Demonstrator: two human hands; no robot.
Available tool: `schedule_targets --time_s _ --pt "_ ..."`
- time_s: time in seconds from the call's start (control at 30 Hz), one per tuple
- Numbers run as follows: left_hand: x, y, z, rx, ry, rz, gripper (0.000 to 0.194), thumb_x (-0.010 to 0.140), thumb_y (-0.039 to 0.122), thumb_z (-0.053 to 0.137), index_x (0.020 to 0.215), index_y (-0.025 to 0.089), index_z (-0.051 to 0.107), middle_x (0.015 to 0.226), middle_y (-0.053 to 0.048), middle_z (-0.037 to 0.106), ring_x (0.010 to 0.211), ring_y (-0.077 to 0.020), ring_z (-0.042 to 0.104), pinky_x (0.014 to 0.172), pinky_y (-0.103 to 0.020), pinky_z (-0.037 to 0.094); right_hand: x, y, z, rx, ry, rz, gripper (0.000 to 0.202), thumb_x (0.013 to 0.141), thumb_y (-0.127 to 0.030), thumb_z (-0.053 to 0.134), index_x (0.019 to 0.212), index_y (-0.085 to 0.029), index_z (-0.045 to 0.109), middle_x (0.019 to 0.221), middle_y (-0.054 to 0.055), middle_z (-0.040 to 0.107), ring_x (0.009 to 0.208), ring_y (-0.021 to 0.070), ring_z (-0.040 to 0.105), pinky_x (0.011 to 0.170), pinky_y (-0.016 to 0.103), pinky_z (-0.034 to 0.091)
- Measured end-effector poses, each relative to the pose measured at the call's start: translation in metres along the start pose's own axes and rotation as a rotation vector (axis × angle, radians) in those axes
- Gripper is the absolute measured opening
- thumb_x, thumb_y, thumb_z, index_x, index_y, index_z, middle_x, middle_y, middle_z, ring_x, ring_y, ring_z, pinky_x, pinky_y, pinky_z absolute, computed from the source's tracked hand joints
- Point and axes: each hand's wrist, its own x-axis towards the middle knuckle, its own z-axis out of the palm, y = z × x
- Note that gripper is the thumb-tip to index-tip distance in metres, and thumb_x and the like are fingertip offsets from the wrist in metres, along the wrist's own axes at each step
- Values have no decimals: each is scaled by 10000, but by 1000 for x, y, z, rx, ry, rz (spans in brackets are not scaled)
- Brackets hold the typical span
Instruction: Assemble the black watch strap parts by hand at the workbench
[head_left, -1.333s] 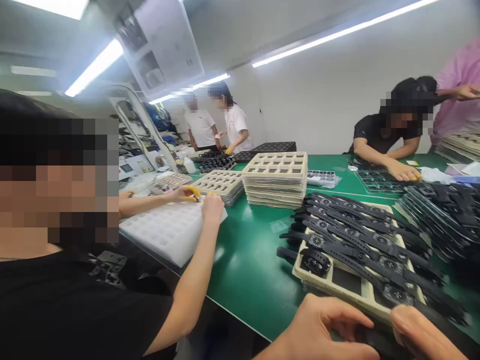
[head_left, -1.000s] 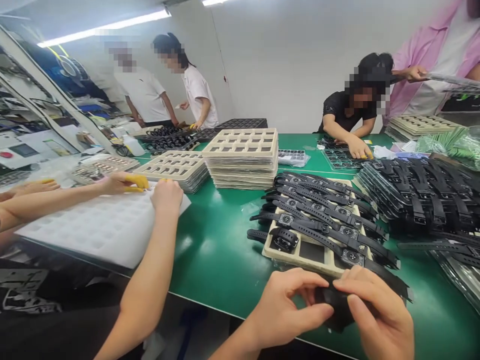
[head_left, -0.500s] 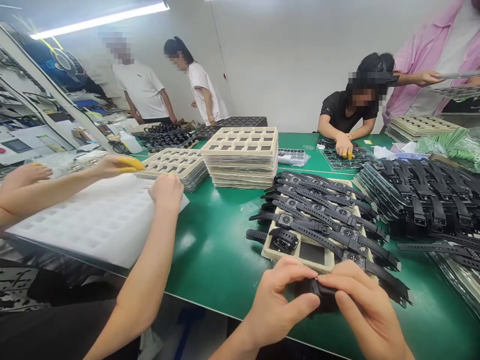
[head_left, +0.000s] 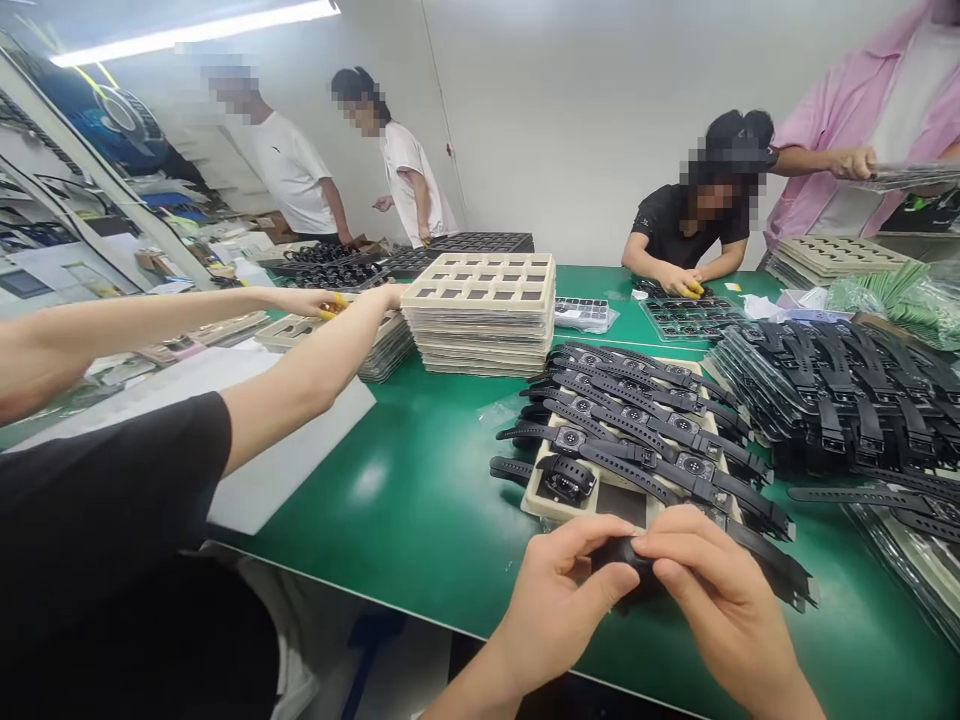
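My left hand [head_left: 559, 605] and my right hand [head_left: 712, 600] meet at the near edge of the green table [head_left: 420, 520], both pinching one black watch [head_left: 626, 558] between thumbs and fingers. Most of that watch is hidden by my fingers. Just beyond my hands lies a beige tray [head_left: 551, 503] loaded with several black strapped watches [head_left: 645, 440] laid across it, one of them coiled at the tray's near left corner [head_left: 568, 478].
A tall stack of beige trays [head_left: 484, 315] stands mid-table. Heaps of black watches in clear trays [head_left: 840, 400] fill the right side. A co-worker at my left reaches both arms [head_left: 300, 370] over a white foam tray [head_left: 247, 480]. Other people work at the far side.
The view swung right and down from the neighbour. My hands drew closer together on the black watch. The co-worker's arms stretched further forward toward the low beige stack.
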Motion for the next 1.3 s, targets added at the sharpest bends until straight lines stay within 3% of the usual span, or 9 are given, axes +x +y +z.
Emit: schedule_targets --time_s 0.13,0.23,0.33,0.5,0.63,0.73,0.93,1.13,1.3 --pt "-2 -3 2 -193 14 -103 456 761 381 860 1148 204 696 1057 -81 764 901 -192 705 749 -243 563 -4 2 4 -60 109 37 163 952 -245 658 1066 -274 770 914 58 726 798 205 713 657 272 603" --pt "-3 -4 2 -280 47 -94 369 765 358 861 1045 178 703 1007 -86 777 874 -190 719 736 -246 572 -5 4 3 -56 178 89 119 920 -262 705 1027 -256 756 893 58 762 773 219 736 643 276 616" --pt "-1 -3 0 -230 85 -26 245 771 323 854 915 149 757 937 -89 788 896 -201 725 812 -273 579 -2 3 0 -23 128 58 78 912 -233 713 954 -261 772 872 53 769 784 221 739 674 286 620" --pt "0 -5 0 -161 150 -13 207 760 309 856 893 160 804 977 -109 798 942 -236 731 850 -311 589 2 -1 -1 -17 18 60 152 919 -177 699 995 -275 787 902 45 773 821 205 738 709 282 614" --pt "-1 -9 2 -187 142 -15 338 725 332 885 1017 190 795 1064 -96 779 1029 -239 703 929 -313 559 -2 -1 1 -13 114 42 129 908 -200 718 989 -275 785 905 49 777 828 217 736 716 302 619" --pt "-1 -10 3 -190 112 -24 339 731 352 879 1006 176 789 1040 -96 767 990 -234 692 908 -320 554 -2 -1 1 -17 161 41 99 907 -231 727 969 -274 791 894 55 774 816 225 734 698 311 625" --pt "0 -10 3 -196 106 29 228 761 268 854 973 201 804 978 -61 784 917 -195 697 859 -286 556 -1 -2 0 -40 68 40 132 925 -214 701 985 -283 798 935 60 785 845 228 744 732 323 634" --pt "-1 -6 6 -188 93 52 214 769 225 840 979 195 812 988 -71 796 924 -209 727 858 -295 587 -7 1 4 -119 140 -11 263 943 -194 666 1157 -301 775 1065 48 806 960 241 765 805 322 650" --pt "-1 -6 3 -174 94 120 226 767 193 840 991 220 822 1015 -66 800 955 -214 735 882 -293 590 -8 3 2 -141 7 -60 356 940 -142 652 1248 -302 731 1128 44 789 1005 233 758 870 320 640"
